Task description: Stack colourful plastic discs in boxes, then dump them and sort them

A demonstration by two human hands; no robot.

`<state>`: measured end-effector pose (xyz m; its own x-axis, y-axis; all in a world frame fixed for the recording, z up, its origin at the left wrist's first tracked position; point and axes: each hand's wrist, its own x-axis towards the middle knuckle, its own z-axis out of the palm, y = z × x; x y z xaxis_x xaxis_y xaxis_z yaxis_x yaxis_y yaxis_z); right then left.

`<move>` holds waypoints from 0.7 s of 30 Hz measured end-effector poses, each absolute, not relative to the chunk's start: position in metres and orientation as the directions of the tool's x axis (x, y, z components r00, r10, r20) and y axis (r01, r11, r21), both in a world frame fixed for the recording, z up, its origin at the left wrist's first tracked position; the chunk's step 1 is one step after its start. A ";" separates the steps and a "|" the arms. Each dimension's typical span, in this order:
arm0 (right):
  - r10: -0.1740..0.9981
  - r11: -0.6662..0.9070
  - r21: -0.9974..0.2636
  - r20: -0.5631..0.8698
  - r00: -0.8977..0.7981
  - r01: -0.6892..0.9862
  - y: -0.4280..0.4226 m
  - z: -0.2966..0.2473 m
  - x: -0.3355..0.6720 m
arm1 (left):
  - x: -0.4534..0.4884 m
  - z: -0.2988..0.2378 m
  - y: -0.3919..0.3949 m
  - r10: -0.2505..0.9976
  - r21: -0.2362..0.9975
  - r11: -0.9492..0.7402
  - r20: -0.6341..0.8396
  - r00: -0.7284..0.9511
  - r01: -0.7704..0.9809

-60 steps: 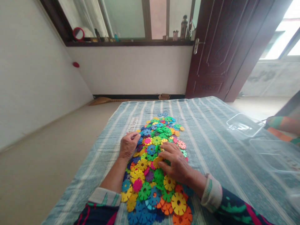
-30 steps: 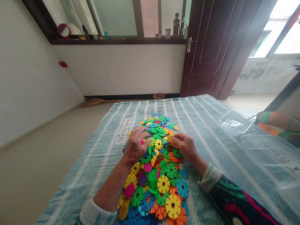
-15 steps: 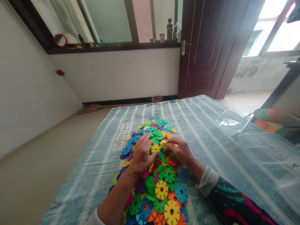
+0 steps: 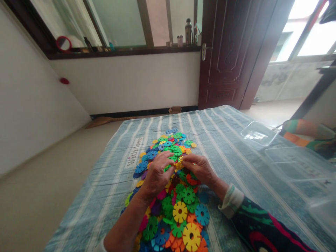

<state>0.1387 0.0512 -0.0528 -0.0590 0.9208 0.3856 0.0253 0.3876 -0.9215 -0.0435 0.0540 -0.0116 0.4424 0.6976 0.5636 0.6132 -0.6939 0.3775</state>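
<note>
A heap of flat plastic gear-shaped discs [image 4: 178, 210] in many colours lies on a striped blue-green cloth [image 4: 225, 140]. My left hand [image 4: 156, 176] rests over the middle of the heap, fingers curled and pinching a yellow disc [image 4: 179, 165]. My right hand [image 4: 201, 170] meets it from the right, fingertips closed on the same yellow disc. Green and blue discs [image 4: 173, 143] lie just beyond my fingertips.
A clear plastic lid [image 4: 258, 134] and a clear plastic box [image 4: 301, 164] sit on the cloth at the right. A folded colourful cloth [image 4: 307, 131] lies past them. A dark wooden door [image 4: 236, 52] stands behind, and a windowsill [image 4: 118, 52] holds small bottles.
Both hands have drawn together over the middle of the heap, and their fingertips now pinch one yellow disc between them. The camera view has shifted slightly.
</note>
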 end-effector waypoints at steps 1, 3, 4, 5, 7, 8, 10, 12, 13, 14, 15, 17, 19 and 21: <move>0.925 0.377 -0.926 0.375 -0.056 0.025 0.051 -0.053 0.139 | -0.043 -0.010 0.053 0.698 0.399 -0.698 0.564 0.441 0.595; 0.933 0.355 -0.935 0.354 -0.058 0.004 0.051 -0.052 0.139 | -0.041 -0.008 0.051 0.705 0.448 -0.699 0.562 0.433 0.558; 0.938 0.342 -0.940 0.342 -0.061 -0.018 0.051 -0.052 0.138 | -0.040 -0.007 0.050 0.715 0.476 -0.692 0.555 0.425 0.542; 0.941 0.328 -0.944 0.330 -0.069 -0.042 0.051 -0.052 0.138 | -0.039 -0.006 0.049 0.728 0.505 -0.681 0.545 0.416 0.530; 0.947 0.303 -0.949 0.310 -0.081 -0.082 0.050 -0.051 0.137 | -0.036 -0.004 0.047 0.758 0.559 -0.652 0.514 0.403 0.513; 0.950 0.294 -0.951 0.301 -0.086 -0.092 0.050 -0.050 0.137 | -0.035 -0.004 0.046 0.770 0.580 -0.638 0.498 0.400 0.507; 0.953 0.280 -0.955 0.289 -0.095 -0.099 0.049 -0.049 0.136 | -0.033 -0.003 0.045 0.783 0.607 -0.622 0.474 0.402 0.496; 0.956 0.268 -0.957 0.278 -0.097 -0.108 0.048 -0.048 0.136 | -0.031 -0.004 0.043 0.788 0.615 -0.615 0.461 0.408 0.493; 0.956 0.264 -0.957 0.276 -0.096 -0.117 0.048 -0.047 0.136 | -0.031 -0.004 0.043 0.789 0.612 -0.614 0.457 0.410 0.498; 0.957 0.261 -0.957 0.274 -0.094 -0.127 0.048 -0.047 0.136 | -0.030 -0.005 0.043 0.789 0.603 -0.615 0.456 0.413 0.508; 0.958 0.256 -0.957 0.269 -0.095 -0.135 0.048 -0.046 0.136 | -0.030 -0.005 0.042 0.786 0.587 -0.618 0.458 0.415 0.523; 0.963 0.238 -0.960 0.253 -0.093 -0.149 0.050 -0.045 0.138 | -0.031 -0.006 0.043 0.775 0.536 -0.631 0.478 0.414 0.561; 0.969 0.229 -0.964 0.239 -0.061 -0.139 0.053 -0.043 0.143 | -0.034 -0.008 0.046 0.755 0.464 -0.644 0.516 0.405 0.609; 0.972 0.236 -0.967 0.235 0.031 -0.094 0.058 -0.042 0.151 | -0.040 -0.009 0.051 0.738 0.380 -0.636 0.553 0.386 0.671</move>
